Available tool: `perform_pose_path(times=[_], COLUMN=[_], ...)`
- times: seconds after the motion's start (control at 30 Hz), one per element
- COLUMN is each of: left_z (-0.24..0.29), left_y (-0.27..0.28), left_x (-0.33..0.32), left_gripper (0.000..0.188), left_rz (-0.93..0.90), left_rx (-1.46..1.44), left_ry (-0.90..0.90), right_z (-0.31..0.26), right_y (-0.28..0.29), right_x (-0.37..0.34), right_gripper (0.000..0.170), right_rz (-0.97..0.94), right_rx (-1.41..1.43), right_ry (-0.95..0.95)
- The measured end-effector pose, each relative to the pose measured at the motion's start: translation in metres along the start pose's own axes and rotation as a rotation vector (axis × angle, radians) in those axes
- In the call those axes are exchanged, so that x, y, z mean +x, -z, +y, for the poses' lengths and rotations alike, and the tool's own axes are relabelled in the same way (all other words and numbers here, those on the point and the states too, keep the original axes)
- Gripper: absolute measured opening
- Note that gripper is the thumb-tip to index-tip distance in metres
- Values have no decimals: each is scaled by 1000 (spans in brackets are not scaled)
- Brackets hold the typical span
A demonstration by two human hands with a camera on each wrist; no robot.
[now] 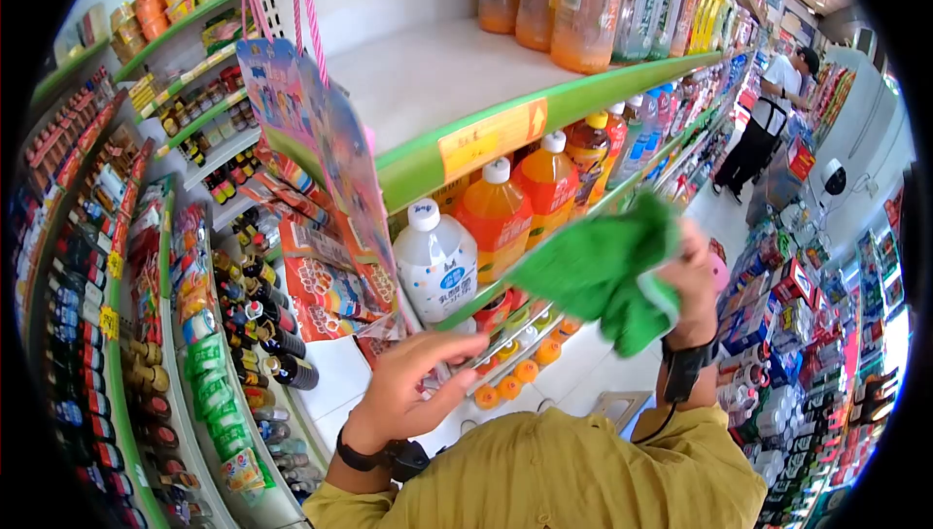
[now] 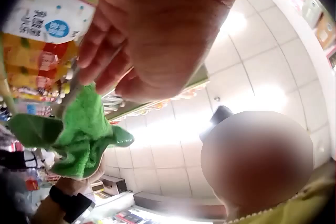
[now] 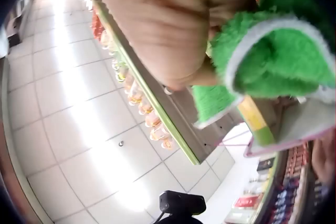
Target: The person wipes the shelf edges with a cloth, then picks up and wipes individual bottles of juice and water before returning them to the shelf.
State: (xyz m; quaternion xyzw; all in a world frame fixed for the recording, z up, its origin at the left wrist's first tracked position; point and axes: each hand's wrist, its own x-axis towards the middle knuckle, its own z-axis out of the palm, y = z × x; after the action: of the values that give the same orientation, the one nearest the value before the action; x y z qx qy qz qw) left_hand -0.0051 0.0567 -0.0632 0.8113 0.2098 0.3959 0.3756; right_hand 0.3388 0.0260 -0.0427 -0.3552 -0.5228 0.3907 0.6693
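A green cloth (image 1: 612,272) with a pale edge hangs from the right hand (image 1: 688,281), which grips it in front of the drink shelf. In the right wrist view the cloth (image 3: 278,58) bunches beside the curled fingers of that hand (image 3: 173,29). Lower and to the left, the left hand (image 1: 413,388) holds nothing, its fingers loosely bent near the white-capped bottle (image 1: 434,262). The left wrist view shows the left hand (image 2: 152,35) apart from the cloth (image 2: 86,134), its fingertips above it.
Orange drink bottles (image 1: 494,213) line the lower shelf behind a green shelf edge (image 1: 408,174). A hanging card display (image 1: 311,131) is at the shelf's left end. Bottle shelves (image 1: 78,335) stand at far left. Another person (image 1: 768,116) stands down the aisle at right.
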Motion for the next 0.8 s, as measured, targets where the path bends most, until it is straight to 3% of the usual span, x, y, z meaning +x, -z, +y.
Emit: perform_pose_path(times=[0.03, 0.1, 0.2, 0.23, 0.3, 0.37, 0.43, 0.53, 0.63, 0.67, 0.77, 0.8], left_z=[-3, -13, -23, -16, -32, -30, -35, -23, -26, -36, -11, -8], left_y=[-14, -27, -48, -53, -70, -86, -94, -109, -115, -111, -121, -126], left_x=[7, 12, 15, 20, 22, 30, 36, 49, 54, 52, 67, 71], left_gripper=[50, 76, 87, 88, 83, 63, 46, 35, 34, 42, 55, 59], left_rz=[-23, -156, -235, -236, -194, -87, -33, 120, 279, 251, 66, -10], left_rx=[-93, 49, -79, -117, -98, -305, -229, -374, -520, -563, -790, -727], left_ry=[118, 177, 256, 316, 246, 323, 406, 427, 529, 605, 515, 489], right_z=[5, 12, 9, 9, 12, 24, 42, 57, 55, 64, 69, 79], right_y=[-6, -15, -25, -26, -27, -24, -15, 9, 33, 38, 40, 43], right_x=[2, 3, 9, 11, 17, 23, 28, 30, 24, 23, 12, 11], right_gripper=[46, 46, 45, 46, 47, 47, 48, 56, 69, 88, 98, 103], right_rz=[-70, -247, -467, -524, -596, -612, -557, -615, -819, -899, -846, -813], right_rx=[-13, 61, 166, 176, 241, 284, 152, -22, -222, -251, -120, -112], right_ry=[-56, -201, -312, -313, -260, -232, -185, -136, -99, -109, 6, -20])
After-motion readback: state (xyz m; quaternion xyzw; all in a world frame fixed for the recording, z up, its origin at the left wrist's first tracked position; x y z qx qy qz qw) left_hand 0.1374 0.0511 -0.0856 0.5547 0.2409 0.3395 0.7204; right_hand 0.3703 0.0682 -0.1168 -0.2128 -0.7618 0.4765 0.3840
